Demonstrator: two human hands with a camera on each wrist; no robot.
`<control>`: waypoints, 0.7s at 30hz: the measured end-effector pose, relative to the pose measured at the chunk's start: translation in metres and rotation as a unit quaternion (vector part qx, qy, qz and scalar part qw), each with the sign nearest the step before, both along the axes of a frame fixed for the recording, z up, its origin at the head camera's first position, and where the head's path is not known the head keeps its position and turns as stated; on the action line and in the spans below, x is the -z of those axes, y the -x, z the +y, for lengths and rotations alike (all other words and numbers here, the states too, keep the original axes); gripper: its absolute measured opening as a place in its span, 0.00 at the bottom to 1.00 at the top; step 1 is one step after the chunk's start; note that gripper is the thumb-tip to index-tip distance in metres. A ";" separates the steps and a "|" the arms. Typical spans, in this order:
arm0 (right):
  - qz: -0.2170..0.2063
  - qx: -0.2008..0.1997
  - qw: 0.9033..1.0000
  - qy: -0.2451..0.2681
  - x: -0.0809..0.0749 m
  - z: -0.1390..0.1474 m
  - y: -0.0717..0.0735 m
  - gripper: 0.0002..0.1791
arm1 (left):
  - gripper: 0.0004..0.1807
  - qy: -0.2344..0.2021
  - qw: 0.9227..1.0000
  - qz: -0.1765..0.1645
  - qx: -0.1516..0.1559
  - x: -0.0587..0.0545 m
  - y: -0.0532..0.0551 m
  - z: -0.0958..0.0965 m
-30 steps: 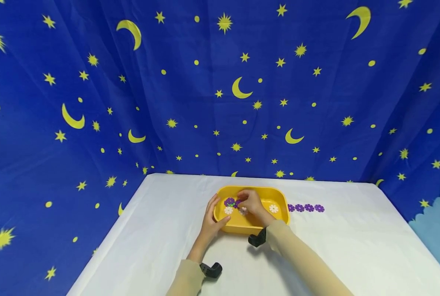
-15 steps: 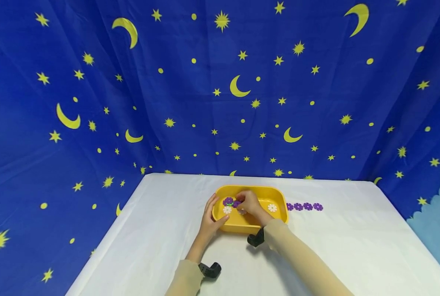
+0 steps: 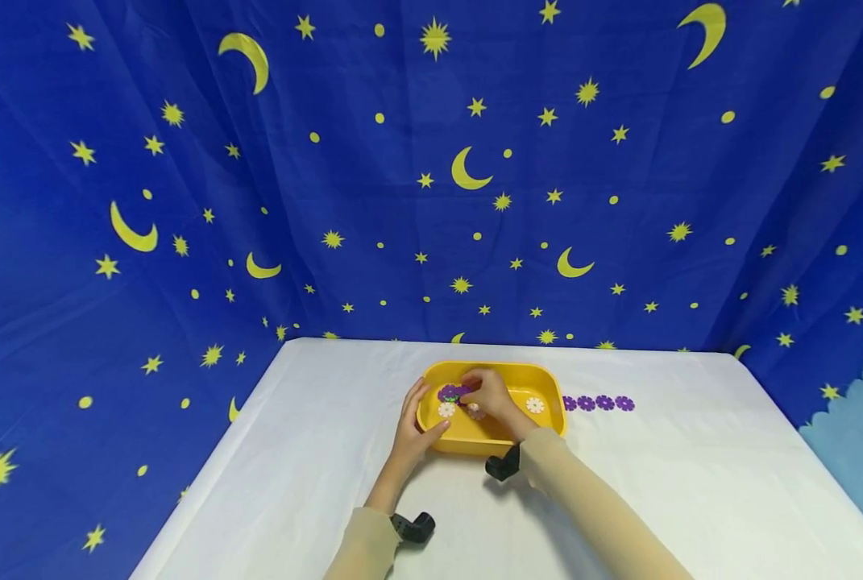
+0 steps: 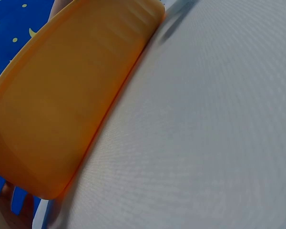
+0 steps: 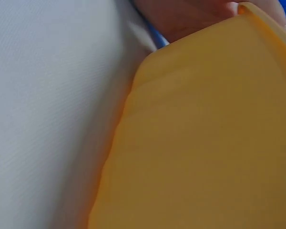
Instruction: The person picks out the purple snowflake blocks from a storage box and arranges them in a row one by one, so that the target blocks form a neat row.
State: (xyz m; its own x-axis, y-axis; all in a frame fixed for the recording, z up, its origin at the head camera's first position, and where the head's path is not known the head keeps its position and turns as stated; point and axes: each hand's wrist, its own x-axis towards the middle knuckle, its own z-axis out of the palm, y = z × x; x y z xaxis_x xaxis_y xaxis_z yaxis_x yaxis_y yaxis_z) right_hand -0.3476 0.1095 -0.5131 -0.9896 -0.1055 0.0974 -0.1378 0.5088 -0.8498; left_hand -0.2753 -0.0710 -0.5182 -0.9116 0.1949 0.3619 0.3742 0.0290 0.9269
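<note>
Inside a yellow plastic tub [image 3: 460, 446] lie small snowflake-shaped plastic discs. My left hand [image 3: 410, 437] holds the tub's left end, thumb over the front rim and fingers spread along the end wall. Reaching in from the right, my right hand [image 3: 491, 396] pinches a purple disc [image 3: 464, 391], partly hidden by the fingertips. Another purple disc [image 3: 446, 393] sits just left of it, with a bit of green [image 3: 451, 400] showing between. Nearby are a white disc [image 3: 446, 409] and a pale pink disc [image 3: 476, 412]. The tub's outer wall [image 4: 62, 100] fills much of the left wrist view.
A row of several purple discs [image 3: 605, 403] extends right from the tub on the white-covered table [image 3: 663, 467]. Toward the tub's right end lies a white disc [image 3: 535, 405]. A blue curtain [image 3: 387, 193] with yellow moons and stars surrounds the table's back and sides.
My right fingers shift slightly at the purple discs, which now sit a little differently against each other. The left hand keeps its place on the tub. The head view moves slightly.
</note>
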 end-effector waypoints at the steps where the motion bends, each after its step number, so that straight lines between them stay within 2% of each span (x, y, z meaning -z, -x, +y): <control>1: 0.000 0.005 1.000 0.005 0.000 0.000 0.000 0.16 | 0.39 -0.001 1.000 0.000 0.001 0.000 0.000 0.000; 14: 0.051 0.010 0.995 0.080 -0.005 0.002 0.001 0.16 | 0.39 0.000 1.000 -0.011 0.000 -0.002 0.000 0.001; 21: 0.043 0.019 0.992 0.119 -0.008 0.005 0.002 0.18 | 0.39 -0.007 1.000 -0.011 0.001 -0.001 0.000 0.001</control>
State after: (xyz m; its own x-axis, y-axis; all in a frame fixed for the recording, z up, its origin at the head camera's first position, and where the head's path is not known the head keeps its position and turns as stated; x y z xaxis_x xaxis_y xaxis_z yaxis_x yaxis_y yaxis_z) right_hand -0.3495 0.1147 -0.5050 -0.9795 -0.0318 0.1991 -0.1993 0.3024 -0.9321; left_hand -0.2753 -0.0700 -0.5177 -0.9186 0.1924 0.3451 0.3546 0.0159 0.9349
